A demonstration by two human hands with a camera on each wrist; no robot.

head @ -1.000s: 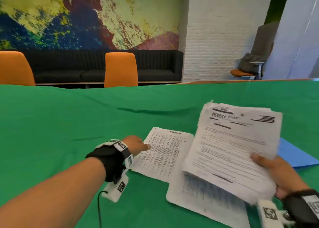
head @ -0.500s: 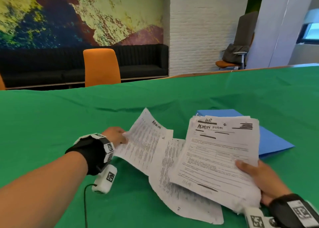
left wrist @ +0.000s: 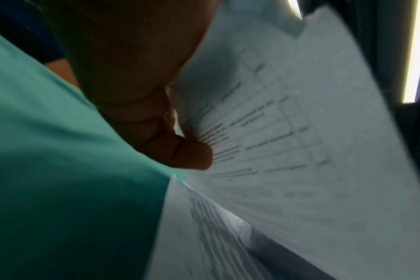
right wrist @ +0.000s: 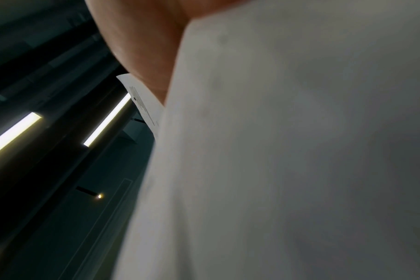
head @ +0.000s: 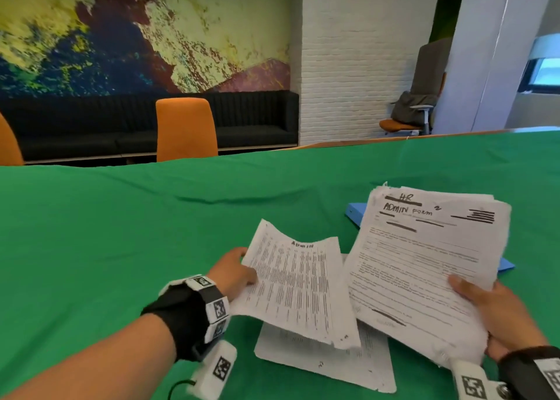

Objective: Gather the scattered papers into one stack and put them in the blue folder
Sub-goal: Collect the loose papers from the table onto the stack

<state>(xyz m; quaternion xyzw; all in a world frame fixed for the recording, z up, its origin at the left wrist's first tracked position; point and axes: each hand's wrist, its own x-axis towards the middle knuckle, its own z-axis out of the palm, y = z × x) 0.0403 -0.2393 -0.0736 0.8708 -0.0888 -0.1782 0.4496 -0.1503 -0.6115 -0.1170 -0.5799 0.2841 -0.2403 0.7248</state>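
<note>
At a desk (head: 121,233) draped in green cloth, a person is gathering papers while a mural (head: 121,29), a black sofa (head: 257,120) and orange chairs (head: 185,128) are filling the room behind. The blue folder (head: 354,211) is lying closed toward the desk's right edge, mostly hidden behind the stack (head: 424,266), which the right hand (head: 497,311) is gripping by its near corner, thumb on top, raised off the cloth. The left hand (head: 233,274) is pinching one sheet (head: 300,287) by its left edge and lifting it toward the stack; the sheet is bowing. Another sheet (head: 327,360) is lying flat near the desk's front edge, partly under both. Risks, as judged here: the thick stack, held at one corner, may be fanning out and spilling, and the limp sheet could be buckling or catching a ragged edge on joining it.
</note>
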